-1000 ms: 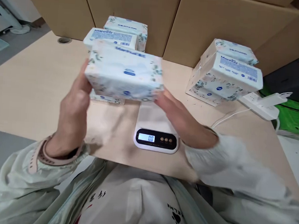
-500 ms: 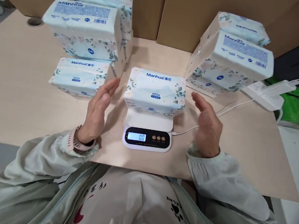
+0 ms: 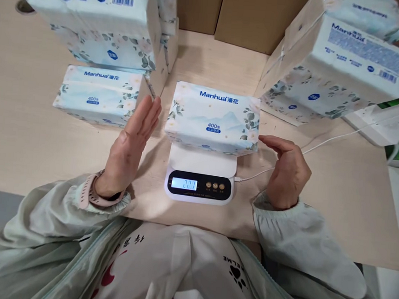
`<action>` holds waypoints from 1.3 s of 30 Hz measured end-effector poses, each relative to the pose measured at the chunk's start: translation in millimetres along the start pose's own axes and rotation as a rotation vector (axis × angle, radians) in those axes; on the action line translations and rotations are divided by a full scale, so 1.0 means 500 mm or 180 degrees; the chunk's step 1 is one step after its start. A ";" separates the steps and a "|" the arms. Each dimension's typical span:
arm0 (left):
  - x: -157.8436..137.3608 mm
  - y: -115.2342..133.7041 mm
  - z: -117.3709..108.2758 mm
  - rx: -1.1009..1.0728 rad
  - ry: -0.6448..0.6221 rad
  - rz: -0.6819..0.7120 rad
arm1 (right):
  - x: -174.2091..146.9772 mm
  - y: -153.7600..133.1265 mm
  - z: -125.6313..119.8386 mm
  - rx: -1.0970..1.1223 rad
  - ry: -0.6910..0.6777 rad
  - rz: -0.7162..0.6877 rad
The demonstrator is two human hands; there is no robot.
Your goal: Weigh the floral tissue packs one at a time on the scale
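Head cam: tissue pack (image 3: 212,116) sits on the scale (image 3: 202,161), long axis approx. L-R, R end a bit nearer the wearer; printed face up, lettering reads upright from wearer's side. LH (image 3: 127,148) flat, fingers together, btwn pack and L stack (image 3: 102,45), not gripping. RH (image 3: 287,175) fingers together, slightly bent, tips by pack's R end; contact: can't tell.

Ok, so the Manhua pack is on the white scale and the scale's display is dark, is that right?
Not quite: the display is lit, glowing pale blue with a reading too smeared to make out surely, as the head view shows. The Manhua pack is on the white scale, as you say.
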State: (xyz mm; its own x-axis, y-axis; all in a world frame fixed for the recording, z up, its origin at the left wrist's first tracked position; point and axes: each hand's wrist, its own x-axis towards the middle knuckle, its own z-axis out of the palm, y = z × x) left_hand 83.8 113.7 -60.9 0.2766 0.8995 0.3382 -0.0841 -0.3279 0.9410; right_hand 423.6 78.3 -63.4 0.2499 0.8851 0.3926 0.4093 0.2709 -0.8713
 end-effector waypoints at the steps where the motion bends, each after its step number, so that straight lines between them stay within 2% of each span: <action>1: 0.001 0.000 0.000 -0.0032 0.0026 0.0016 | 0.000 0.000 0.000 0.0023 0.0005 0.0004; 16: 0.001 -0.006 0.002 -0.0158 0.0177 -0.0064 | -0.001 -0.001 0.007 0.0150 0.0021 -0.0144; 21: 0.000 -0.009 0.000 -0.0089 0.0157 -0.0022 | -0.002 -0.004 0.010 0.0242 0.0127 -0.0150; 32: 0.001 -0.001 -0.002 -0.0028 0.0118 -0.0116 | -0.002 -0.012 0.005 0.0151 0.0047 -0.0163; 35: 0.003 -0.005 -0.003 -0.0049 0.0192 -0.0136 | -0.002 -0.015 -0.002 -0.0102 0.0018 -0.0223; 39: 0.015 -0.008 0.002 -0.0143 0.0379 -0.0184 | 0.006 -0.017 -0.010 -0.0491 -0.0285 -0.0413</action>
State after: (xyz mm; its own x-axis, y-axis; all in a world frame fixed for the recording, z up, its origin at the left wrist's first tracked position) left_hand 87.3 121.7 -62.3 0.1670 0.9453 0.2802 -0.1150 -0.2636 0.9577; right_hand 425.0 77.0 -53.2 0.1102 0.8786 0.4648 0.5642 0.3297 -0.7570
